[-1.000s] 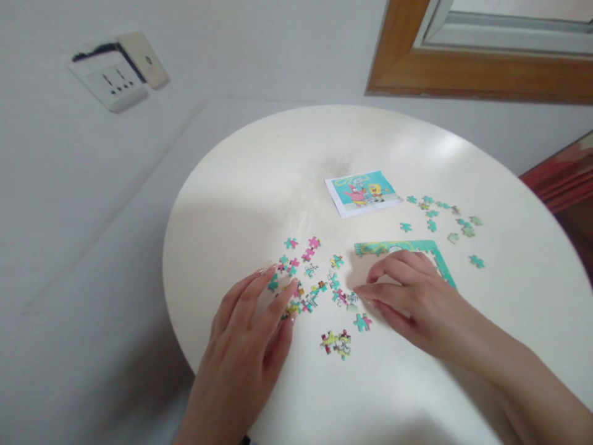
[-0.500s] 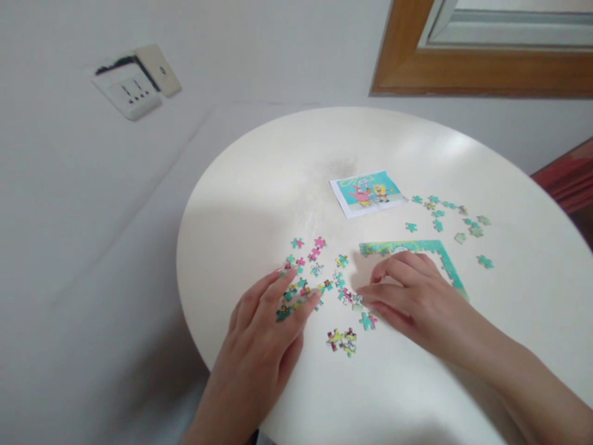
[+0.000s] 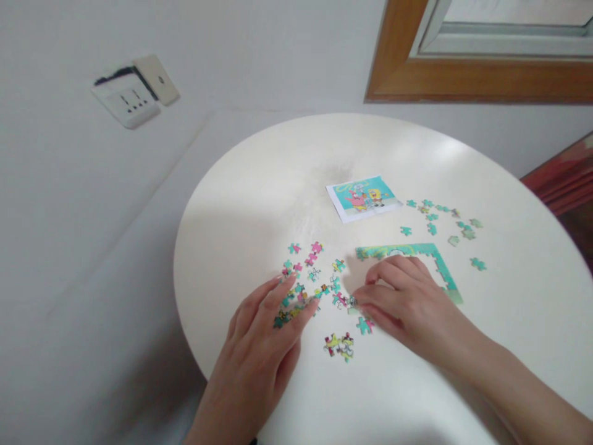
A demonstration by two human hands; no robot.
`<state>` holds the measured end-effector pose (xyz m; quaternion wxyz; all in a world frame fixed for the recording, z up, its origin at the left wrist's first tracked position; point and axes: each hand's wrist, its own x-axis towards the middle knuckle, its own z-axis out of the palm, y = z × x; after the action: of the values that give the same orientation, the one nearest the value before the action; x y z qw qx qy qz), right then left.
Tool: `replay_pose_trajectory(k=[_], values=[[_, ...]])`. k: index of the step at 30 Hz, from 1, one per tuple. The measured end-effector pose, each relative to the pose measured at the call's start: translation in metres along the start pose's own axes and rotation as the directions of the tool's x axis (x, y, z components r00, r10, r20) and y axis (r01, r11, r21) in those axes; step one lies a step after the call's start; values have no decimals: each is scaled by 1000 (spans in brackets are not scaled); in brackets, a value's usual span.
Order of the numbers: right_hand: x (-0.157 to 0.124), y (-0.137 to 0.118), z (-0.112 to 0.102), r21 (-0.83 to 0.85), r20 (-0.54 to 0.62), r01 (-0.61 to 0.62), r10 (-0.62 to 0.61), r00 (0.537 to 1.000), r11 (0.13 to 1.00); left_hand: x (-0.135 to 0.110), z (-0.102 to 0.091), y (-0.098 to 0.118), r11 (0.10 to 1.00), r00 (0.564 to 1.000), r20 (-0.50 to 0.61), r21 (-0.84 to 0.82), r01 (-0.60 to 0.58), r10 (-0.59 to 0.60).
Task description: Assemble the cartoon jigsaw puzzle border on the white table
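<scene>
On a round white table (image 3: 259,185), my left hand (image 3: 264,334) lies flat with fingers stretched over a heap of loose teal and pink puzzle pieces (image 3: 308,278). To its right my right hand (image 3: 403,300) rests palm down, fingers curled and tips touching a piece at the heap's edge; I cannot make out any piece held in it. It covers part of the joined teal puzzle border (image 3: 417,252). A small yellow joined cluster (image 3: 340,346) lies in front of both hands. The printed reference picture (image 3: 364,198) lies farther back.
More loose teal pieces (image 3: 445,219) are scattered at the right, behind the border. A wall socket and switch (image 3: 134,93) sit on the wall at left. A wooden frame (image 3: 463,77) runs along the back. A red object (image 3: 565,179) stands beyond the table's right edge.
My left hand has slid toward me and a little right across the loose pieces, dragging some along. My right hand has barely moved. The camera has shifted slightly.
</scene>
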<state>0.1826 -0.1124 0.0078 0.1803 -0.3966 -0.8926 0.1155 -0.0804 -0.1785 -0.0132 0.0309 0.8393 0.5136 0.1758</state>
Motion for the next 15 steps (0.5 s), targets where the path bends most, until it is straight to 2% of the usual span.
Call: replay_pose_trajectory(k=[7,12,15], values=[[2,-4,-10,77,50,60,-64,997,995,1,6,-12,994,992,-101,81,-69,77],[-6,-3,-37,47,106,86,-91,990,995,2,0,-12,979,975,-93,70,-194,200],[-18,15,-55,51,103,61,-66,992,997,9,-5,-2,955,949,-104,62,-291,296]])
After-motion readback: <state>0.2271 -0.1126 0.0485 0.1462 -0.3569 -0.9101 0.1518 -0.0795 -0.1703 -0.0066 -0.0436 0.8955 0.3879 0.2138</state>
